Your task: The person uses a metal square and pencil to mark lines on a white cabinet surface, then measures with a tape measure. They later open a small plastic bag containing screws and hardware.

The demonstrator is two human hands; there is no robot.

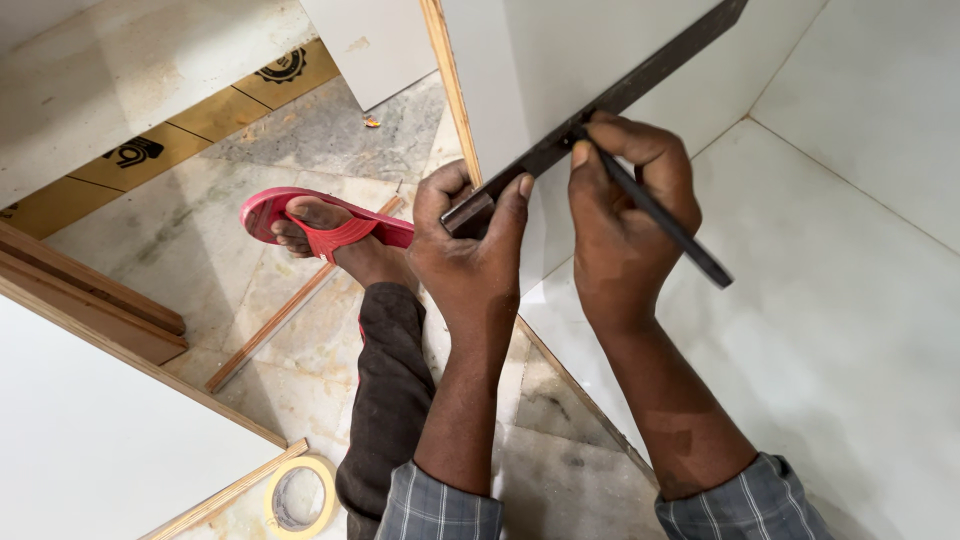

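Pinched in the left hand [470,250], the square [600,105] lies against the white panel [560,60], far centre; the right hand [625,215] grips a pencil [665,225] at its blade — any slip of the square likely skews the line.

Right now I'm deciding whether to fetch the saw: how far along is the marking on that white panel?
Done: the dark try square is seated, the left hand pressing its stock against the white panel at the edge. In hand: the right hand holds a dark pencil with its tip at the blade. Left: no drawn line shows on the panel yet, so the marking looks barely begun.
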